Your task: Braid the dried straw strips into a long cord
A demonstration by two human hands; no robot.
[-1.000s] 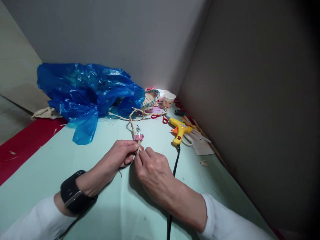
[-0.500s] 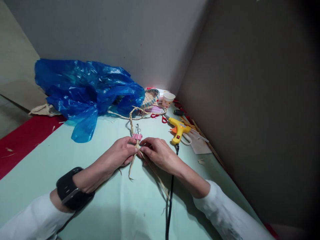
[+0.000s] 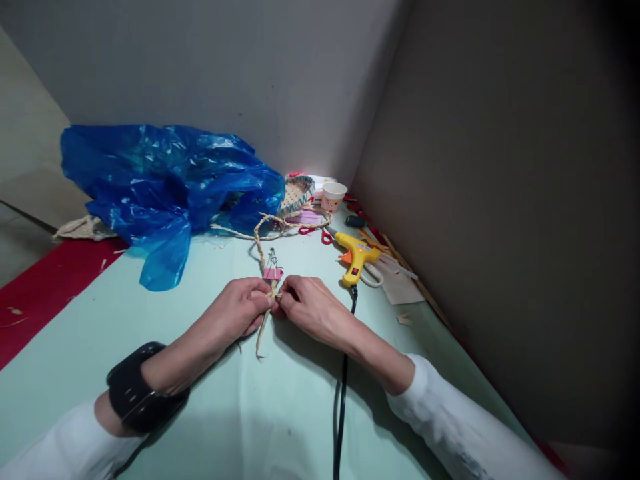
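Observation:
Between my hands is a pale straw braid, its finished length curving back over the table. A pink binder clip with upright wire handles grips the braid just beyond my fingers. My left hand pinches the loose strands below the clip, thumb on top. From the right, my right hand holds a strand between thumb and fingertips, close against the left fingers. One straw strand hangs free toward me, its tip bent. The other strands are mostly hidden by my fingers.
A yellow glue gun lies to the right, its black cord running toward me. Behind are scissors, a paper cup, a small woven basket and a crumpled blue plastic bag. A wall rises at the right.
The long strand that stretched down to the right beneath my right hand no longer shows there. My right fingers have closed in at the crossing point. The view has shifted slightly.

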